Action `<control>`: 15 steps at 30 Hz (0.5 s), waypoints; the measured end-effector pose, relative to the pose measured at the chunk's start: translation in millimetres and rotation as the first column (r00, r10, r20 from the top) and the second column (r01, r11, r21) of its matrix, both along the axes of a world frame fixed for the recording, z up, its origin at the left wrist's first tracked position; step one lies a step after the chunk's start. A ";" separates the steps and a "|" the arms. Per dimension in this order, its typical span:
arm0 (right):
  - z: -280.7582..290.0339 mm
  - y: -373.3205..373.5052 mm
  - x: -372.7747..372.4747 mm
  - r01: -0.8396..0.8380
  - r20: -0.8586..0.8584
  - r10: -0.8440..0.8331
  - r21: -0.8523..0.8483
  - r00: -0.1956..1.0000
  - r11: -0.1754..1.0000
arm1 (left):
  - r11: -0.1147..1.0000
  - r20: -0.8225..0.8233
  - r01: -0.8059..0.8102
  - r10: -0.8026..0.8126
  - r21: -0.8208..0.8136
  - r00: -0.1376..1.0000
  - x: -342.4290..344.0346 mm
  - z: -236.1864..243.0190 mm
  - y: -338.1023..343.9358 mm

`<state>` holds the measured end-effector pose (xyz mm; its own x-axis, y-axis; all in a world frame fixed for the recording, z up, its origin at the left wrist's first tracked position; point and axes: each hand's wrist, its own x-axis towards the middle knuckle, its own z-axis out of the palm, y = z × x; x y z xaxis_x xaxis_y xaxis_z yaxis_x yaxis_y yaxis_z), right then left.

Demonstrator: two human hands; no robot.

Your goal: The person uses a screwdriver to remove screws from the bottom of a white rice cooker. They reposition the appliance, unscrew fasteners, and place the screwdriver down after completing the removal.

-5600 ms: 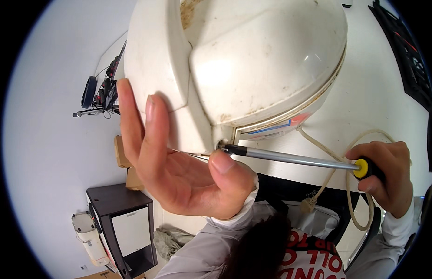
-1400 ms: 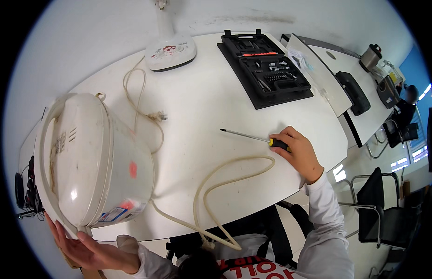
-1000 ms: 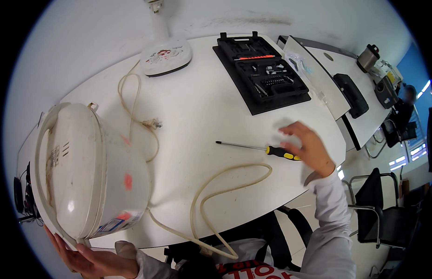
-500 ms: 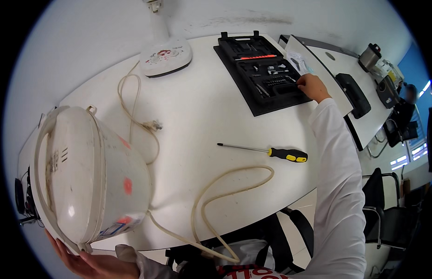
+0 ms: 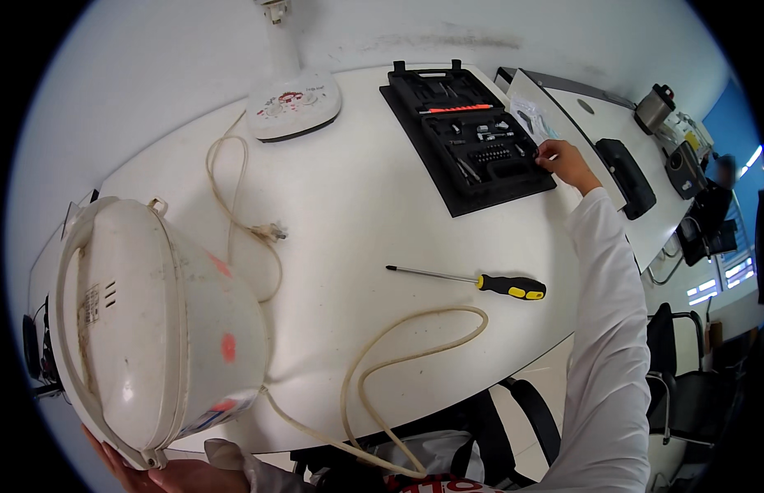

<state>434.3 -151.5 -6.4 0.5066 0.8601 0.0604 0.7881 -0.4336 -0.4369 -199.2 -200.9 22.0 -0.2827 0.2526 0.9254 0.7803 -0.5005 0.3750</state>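
Right hand (image 5: 565, 160) at bit case (image 5: 468, 135), fingers curled among bits, grip unclear; left hand (image 5: 164, 475) steadies cooker (image 5: 152, 329); next: choose bit.

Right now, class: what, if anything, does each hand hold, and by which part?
The left hand supports the white appliance under its lower end. The right hand reaches the black tool case; any grip cannot be told.

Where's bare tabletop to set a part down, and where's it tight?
Widest free patch: centre of the white table, bordered by the fan base, the black tool case and the screwdriver. A smaller patch lies inside the cord loop. Crowded: left edge, filled by the white appliance on the left hand; right hand is at the case's right edge.
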 end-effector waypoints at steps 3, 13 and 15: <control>3.0 3.6 -16.3 -0.076 0.065 0.078 -0.039 0.995 0.996 | 1.000 0.007 -0.002 0.002 0.029 1.000 0.1 -1.8 1.6; 18.4 29.0 -24.6 -0.059 0.219 0.069 -0.050 0.973 0.997 | 0.995 0.072 -0.073 0.068 0.074 0.995 7.9 -3.2 11.6; 16.5 38.1 -29.4 -0.085 0.268 0.076 0.020 0.960 0.996 | 0.995 0.096 -0.069 0.062 0.073 0.993 9.4 -2.5 13.8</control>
<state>404.8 -113.3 10.1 0.3978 0.8928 0.2111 0.9095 -0.3536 -0.2185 -189.8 -187.1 19.5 -0.3826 0.1610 0.9098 0.7755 -0.4793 0.4110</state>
